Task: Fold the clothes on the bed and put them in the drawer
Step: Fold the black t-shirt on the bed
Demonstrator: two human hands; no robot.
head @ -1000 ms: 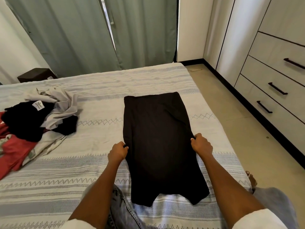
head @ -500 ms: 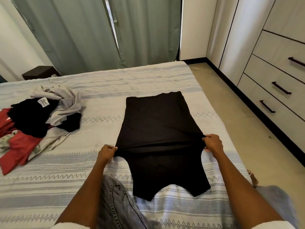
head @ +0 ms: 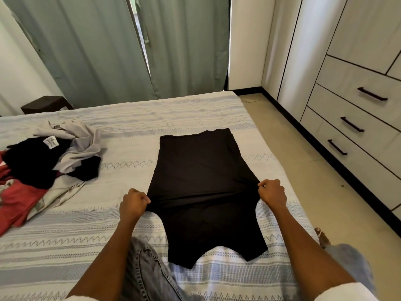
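Left hand (head: pixel 134 203) and right hand (head: pixel 272 192) each pinching a side edge of the black garment (head: pixel 201 181). Best to lift evenly, keeping tension level, then fold the near half squarely over.

curtains (head: pixel 108 46): grey-green, hung closed behind the far side of the bed, a thin bright gap seen between the two panels
side table (head: pixel 46 104): dark brown, seen low at the far left, partly hidden
wall (head: pixel 245 40): white, seen right of the curtains, edged at the bottom by a black skirting
floor (head: pixel 303 170): beige, seen between bed and wardrobe
wardrobe doors (head: pixel 303 51): pale wood-grain panels, shut
jeans (head: pixel 149 276): grey-blue denim, worn on a knee that is rested on the bedspread
foot (head: pixel 322 235): bare, seen on the floor at the right
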